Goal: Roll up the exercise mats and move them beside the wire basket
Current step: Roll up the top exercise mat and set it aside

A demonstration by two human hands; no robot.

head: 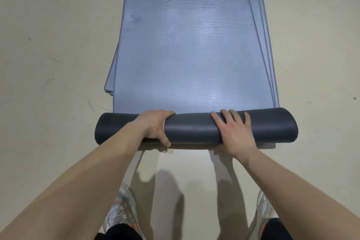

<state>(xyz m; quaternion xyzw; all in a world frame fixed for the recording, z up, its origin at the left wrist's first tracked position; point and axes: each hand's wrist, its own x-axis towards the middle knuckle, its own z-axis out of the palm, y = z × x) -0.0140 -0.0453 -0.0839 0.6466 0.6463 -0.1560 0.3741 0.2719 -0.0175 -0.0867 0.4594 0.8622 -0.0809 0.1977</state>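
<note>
A blue-grey exercise mat (185,48) lies flat on the floor, printed "AVOCADO · GYM" at its far end. Its near end is rolled into a dark grey roll (192,127) lying crosswise in front of me. My left hand (155,125) grips the roll left of its middle, fingers over the top and thumb underneath at the near side. My right hand (235,132) rests flat on the roll right of its middle, fingers spread and straight. More mats (262,25) lie stacked under the top one, with their edges showing at both sides. No wire basket is in view.
A pale beige floor (58,64) with a few scuff marks surrounds the mats on the left, right and near side. My shoes (121,210) stand just behind the roll at the bottom of the view.
</note>
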